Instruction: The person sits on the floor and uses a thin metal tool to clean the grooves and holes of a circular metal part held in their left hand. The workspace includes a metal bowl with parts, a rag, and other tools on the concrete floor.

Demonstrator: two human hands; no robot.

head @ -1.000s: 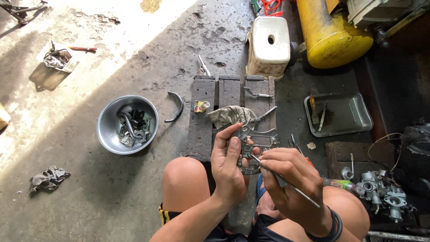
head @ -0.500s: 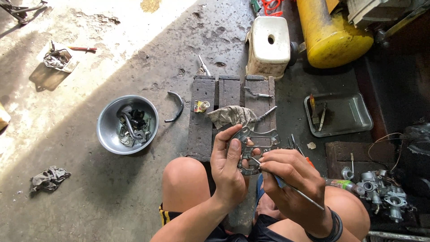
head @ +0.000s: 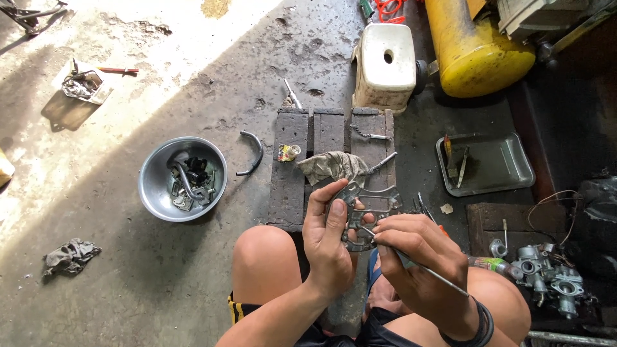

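head view | worn on head | faces steeply down | near the lap | single view

Hard sunlight blows out the concrete floor [head: 128,38] far up-left of the hands; a diagonal shadow edge, then dim shade right. Focus sharp throughout.

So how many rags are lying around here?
2. One grey rag lies crumpled on the concrete floor at lower left; the other rag sits on the wooden board just beyond the hands. More may be hidden.
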